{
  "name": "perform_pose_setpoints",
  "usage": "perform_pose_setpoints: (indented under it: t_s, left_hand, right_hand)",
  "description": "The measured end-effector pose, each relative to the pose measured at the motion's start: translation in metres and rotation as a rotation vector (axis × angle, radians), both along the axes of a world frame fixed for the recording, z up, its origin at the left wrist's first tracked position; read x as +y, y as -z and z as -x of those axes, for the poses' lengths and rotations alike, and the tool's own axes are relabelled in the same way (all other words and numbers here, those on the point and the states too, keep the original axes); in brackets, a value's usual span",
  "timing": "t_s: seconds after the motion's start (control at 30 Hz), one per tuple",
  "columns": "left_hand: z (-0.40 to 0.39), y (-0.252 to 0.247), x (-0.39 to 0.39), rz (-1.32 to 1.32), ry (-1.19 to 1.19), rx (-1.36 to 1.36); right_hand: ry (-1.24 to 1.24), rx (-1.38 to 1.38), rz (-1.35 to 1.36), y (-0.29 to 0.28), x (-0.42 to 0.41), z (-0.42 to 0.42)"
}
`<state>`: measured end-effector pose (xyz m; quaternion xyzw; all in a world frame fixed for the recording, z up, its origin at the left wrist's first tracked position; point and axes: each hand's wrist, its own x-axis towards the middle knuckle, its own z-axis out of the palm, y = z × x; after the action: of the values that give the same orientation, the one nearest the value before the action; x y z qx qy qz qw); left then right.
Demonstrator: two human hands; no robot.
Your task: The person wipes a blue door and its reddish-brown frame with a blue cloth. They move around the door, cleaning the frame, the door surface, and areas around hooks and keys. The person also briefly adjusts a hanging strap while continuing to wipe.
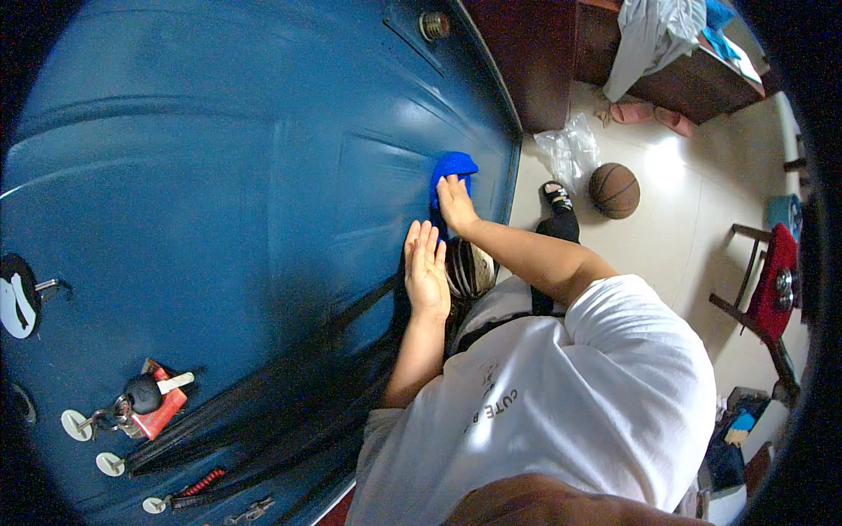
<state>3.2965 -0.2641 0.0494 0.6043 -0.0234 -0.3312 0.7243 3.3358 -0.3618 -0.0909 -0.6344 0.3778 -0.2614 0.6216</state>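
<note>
Flat against a blue panelled door (296,177), my right hand (457,205) presses a bright blue cloth (454,163) near the door's edge. The fingers lie over the cloth and cover part of it. Just below it in the picture, my left hand (426,273) is held up with nothing in it, palm in view and fingers stretched out. It is close to the door; whether it touches the surface cannot be told. Beside the hands, a dark and white striped item (471,269) is partly hidden.
Keys with a black fob (143,393) and dark straps (263,388) hang from white hooks (77,425) on the door. A metal knob (434,26) juts from it. On the tiled floor are a basketball (614,191), a clear plastic bag (571,148) and pink slippers (633,112). A red-topped stool (776,289) stands right.
</note>
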Motion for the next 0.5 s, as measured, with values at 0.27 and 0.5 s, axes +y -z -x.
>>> perform_pose_setpoints:
  t_s: [0.27,0.5]
  left_hand:
    - [0.011,0.0,0.013,0.093,0.065,-0.019]
    - [0.015,0.0,-0.005,0.08,0.014,-0.058]
  right_hand:
    - [-0.021,-0.238,0.186,-0.107,0.014,0.025]
    - [-0.086,-0.319,0.316,-0.131,-0.015,0.014]
